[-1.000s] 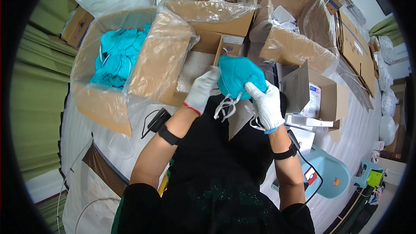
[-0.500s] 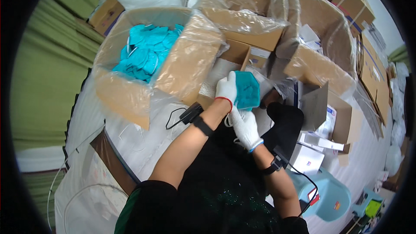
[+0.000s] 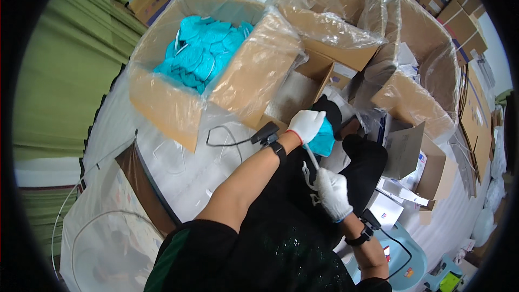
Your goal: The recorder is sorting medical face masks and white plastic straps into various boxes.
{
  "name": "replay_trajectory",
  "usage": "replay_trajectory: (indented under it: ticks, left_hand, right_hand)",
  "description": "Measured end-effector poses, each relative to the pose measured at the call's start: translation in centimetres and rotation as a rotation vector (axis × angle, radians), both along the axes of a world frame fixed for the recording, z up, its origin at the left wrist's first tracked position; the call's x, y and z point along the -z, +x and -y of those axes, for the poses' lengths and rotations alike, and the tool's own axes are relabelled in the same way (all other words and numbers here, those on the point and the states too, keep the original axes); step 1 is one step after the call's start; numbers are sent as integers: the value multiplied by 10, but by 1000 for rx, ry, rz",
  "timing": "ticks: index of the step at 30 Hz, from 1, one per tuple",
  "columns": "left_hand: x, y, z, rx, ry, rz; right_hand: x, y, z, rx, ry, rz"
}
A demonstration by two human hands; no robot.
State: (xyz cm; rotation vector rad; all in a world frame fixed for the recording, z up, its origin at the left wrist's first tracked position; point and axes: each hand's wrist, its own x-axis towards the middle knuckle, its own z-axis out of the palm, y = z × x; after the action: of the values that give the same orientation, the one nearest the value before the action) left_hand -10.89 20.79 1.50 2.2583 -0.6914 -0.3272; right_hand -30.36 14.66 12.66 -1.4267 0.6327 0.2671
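Note:
My left hand (image 3: 306,125), in a white knit glove, grips a teal face mask (image 3: 324,139) above my lap. A pale strap (image 3: 312,157) runs taut from the mask down to my right hand (image 3: 332,194). That hand, gloved the same way, is closed around the strap's lower end. Loose white cords hang beside it against my dark clothing. Ahead to the left, many teal masks (image 3: 203,57) lie heaped in a plastic-lined cardboard box (image 3: 251,67).
Two more lined boxes, one at the back (image 3: 335,32) and one at the right (image 3: 416,97), stand beyond my legs. A small open carton (image 3: 432,167) with white packs is at my right, near a light-blue plastic stool (image 3: 403,254). Green curtain (image 3: 70,92) hangs at left.
The mask, seen wide from its hollow side before, is now folded narrower and nearer my lap. My right hand has drawn away from it, pulling the strap taut. The view has shifted.

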Motion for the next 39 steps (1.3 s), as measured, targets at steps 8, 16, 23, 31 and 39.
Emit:
replay_trajectory:
  ticks: [8,16,23,31,39]
  left_hand:
    - [-5,-12,4,85,-24,-84]
    - [-1,-22,8,56,-41,-21]
    - [-3,-11,-1,-31,-41,-30]
    - [0,-27,5,-265,64,-119]
    - [11,-11,-9,-167,75,-28]
  right_hand:
    - [-46,-18,17,-59,-102,-237]
    - [-20,-67,18,-50,-256,37]
    - [-11,-110,18,153,-251,-86]
    - [29,55,7,539,-590,602]
    - [69,36,-22,649,261,-182]
